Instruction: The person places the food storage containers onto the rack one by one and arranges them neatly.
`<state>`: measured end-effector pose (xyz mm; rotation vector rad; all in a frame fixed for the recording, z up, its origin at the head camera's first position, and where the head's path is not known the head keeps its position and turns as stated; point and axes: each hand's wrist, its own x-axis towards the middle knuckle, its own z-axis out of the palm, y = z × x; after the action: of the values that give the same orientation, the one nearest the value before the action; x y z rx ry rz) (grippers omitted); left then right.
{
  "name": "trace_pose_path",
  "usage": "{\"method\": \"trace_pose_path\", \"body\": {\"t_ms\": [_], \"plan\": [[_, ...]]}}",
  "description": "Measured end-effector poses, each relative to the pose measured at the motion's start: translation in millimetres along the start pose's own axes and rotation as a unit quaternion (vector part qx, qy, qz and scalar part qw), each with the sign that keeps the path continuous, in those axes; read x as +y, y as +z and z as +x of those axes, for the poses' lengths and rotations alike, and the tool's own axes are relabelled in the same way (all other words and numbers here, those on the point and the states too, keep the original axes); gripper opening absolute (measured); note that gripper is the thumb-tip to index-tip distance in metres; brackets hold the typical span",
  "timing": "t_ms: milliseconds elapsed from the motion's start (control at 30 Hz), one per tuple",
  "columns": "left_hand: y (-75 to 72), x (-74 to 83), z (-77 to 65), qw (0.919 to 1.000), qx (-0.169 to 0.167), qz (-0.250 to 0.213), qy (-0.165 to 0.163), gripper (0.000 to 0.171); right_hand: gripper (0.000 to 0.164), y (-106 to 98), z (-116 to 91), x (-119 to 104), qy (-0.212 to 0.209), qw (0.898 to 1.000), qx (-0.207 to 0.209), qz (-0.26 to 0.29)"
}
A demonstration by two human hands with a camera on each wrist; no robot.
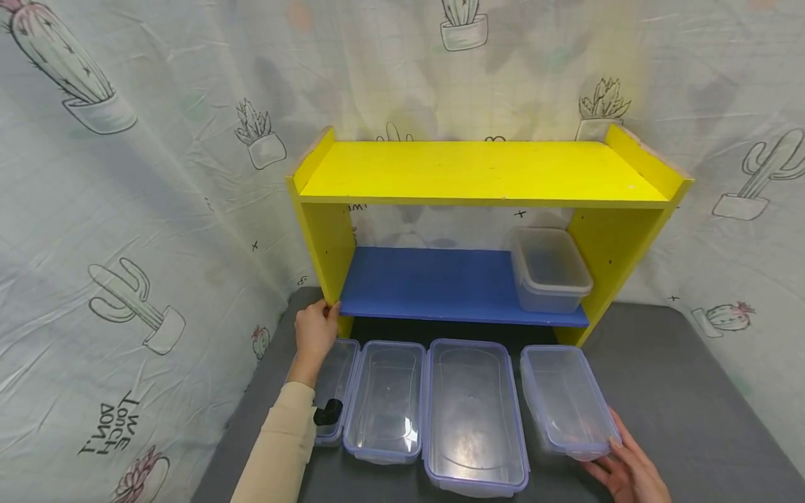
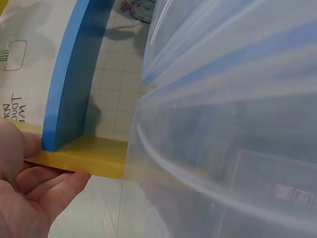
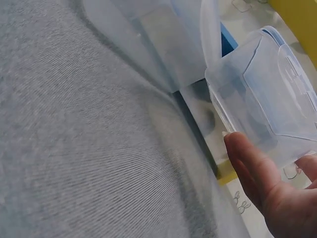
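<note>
Container (image 1: 562, 398) in right hand (image 1: 632, 464), leftmost box (image 1: 335, 370) partly behind left sleeve (image 1: 279, 440)

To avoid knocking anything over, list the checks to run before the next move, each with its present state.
1. Left hand gripping the yellow wooden shelf unit at its left side: ok.
2. Right hand holding the rightmost clear rectangular plastic box with a lilac rim: ok.
3. Held box apart from the large clear lilac-rimmed plastic box beside it: ok, a gap shows.
4. Held box latched shut: cannot tell.
5. Leftmost clear lilac-rimmed plastic box fully visible from the head: not ok, the cream sleeve covers part.
6. Translucent rectangular plastic box standing on the flat blue board: ok.
</note>
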<state>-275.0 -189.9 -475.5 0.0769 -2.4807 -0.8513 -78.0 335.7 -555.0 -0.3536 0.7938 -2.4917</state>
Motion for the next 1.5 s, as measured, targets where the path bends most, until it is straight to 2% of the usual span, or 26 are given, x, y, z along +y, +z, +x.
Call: {"method": "trace_pose_path", "body": {"t_ms": [133,267,633,900,1133,1233,1500], "plan": [[1.0,-0.6,-0.1,1.0000,0.001,0.001,0.004,0.027,0.059,1.8,0.8,1.5,-0.016,0.999,-0.025,0.014],[2.4,-1.7,0.1,1.0000,0.003,0.000,0.008,0.027,0.058,5.2,2.4,2.3,-0.030,0.999,-0.025,0.014],[4.2,-3.5,1.0,1.0000,0.004,0.002,0.008,0.027,0.061,16.3,10.5,2.1,-0.072,0.995,-0.064,0.004],[2.9,-1.6,0.7,0.9999,0.006,0.000,0.010,0.027,0.060,26.1,19.4,5.3,-0.103,0.993,-0.042,-0.034],[0.6,0.5,-0.1,1.0000,-0.005,0.004,0.000,0.027,0.062,36.4,31.5,9.3,-0.132,0.987,-0.082,-0.030],[-0.1,0.8,-0.1,0.9999,-0.008,0.009,-0.004,0.028,0.061,41.7,36.1,9.9,-0.141,0.986,-0.074,-0.043],[0.2,0.6,0.5,0.9998,-0.010,0.014,-0.005,0.027,0.057,59.2,48.1,11.8,-0.152,0.980,-0.017,-0.125]]}}
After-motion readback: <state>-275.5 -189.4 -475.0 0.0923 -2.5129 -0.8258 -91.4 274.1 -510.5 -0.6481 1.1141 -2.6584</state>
